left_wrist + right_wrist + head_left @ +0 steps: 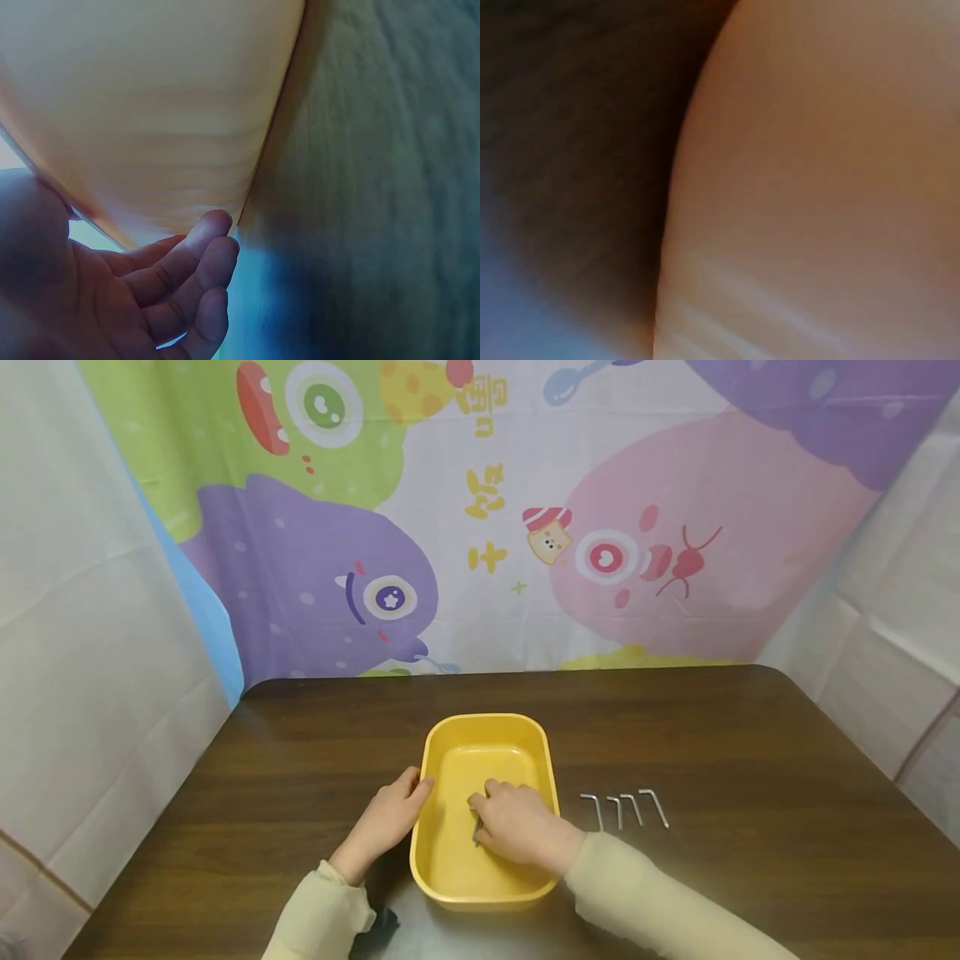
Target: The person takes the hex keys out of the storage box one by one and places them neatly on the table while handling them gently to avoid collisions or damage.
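Observation:
A yellow plastic tray (480, 893) stands on the table. My left hand (386, 817) grips its left rim, with the thumb over the edge. In the left wrist view the curled fingers (214, 262) lie against the outer wall of the tray (180, 97). My right hand (517, 822) reaches down inside the tray, fingers bent, and pinches a metal hex key (476, 837) near the tray floor. Part of that key is hidden by the fingers. The right wrist view is blurred and filled mostly by the tray's wall (817, 165).
Several L-shaped hex keys (630, 808) lie in a row to the right of the tray on the dark wooden table (315, 735). A cartoon-printed curtain (487, 610) hangs behind the table. A small dark object (382, 927) lies by the left sleeve.

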### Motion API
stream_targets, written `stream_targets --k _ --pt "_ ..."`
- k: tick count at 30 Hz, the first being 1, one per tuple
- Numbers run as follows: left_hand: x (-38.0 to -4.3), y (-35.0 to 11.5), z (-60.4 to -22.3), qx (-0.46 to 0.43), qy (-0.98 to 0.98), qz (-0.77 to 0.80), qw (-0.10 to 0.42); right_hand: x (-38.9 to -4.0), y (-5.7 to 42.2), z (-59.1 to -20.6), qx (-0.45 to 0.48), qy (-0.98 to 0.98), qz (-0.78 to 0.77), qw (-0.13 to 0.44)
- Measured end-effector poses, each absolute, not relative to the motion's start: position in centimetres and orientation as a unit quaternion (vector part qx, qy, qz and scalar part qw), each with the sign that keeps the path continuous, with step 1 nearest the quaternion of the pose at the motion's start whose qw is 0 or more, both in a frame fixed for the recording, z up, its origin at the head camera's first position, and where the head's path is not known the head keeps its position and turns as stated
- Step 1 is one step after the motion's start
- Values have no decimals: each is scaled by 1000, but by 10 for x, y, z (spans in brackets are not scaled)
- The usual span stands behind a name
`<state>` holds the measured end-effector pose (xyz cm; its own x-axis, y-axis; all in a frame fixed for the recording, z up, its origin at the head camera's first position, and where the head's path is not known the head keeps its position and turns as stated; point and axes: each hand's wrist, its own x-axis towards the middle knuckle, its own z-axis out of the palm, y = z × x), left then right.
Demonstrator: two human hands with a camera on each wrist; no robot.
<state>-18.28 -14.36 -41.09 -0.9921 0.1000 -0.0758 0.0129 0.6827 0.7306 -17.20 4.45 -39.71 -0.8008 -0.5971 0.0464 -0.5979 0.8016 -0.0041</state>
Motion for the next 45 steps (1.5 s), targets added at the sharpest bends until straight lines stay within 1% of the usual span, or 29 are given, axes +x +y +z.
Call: stream_targets --k 7,15,20,28,35,45 --pt "-183 -144 -410 31 914 400 54 -176 35 -397 277 -961 -10 3" --pt "-183 -145 -412 33 917 394 51 -175 34 -398 280 -960 -22 8" --pt "-184 -145 -414 30 919 390 48 -175 34 -400 277 -961 -10 6" --pt "-185 -144 -414 32 921 387 39 -175 34 -399 262 -965 12 -13" --pt "-184 -146 -415 32 919 389 46 -176 34 -402 251 -967 31 -12" --pt "-185 -146 -416 36 919 391 43 -177 36 -402 246 -967 66 -27"
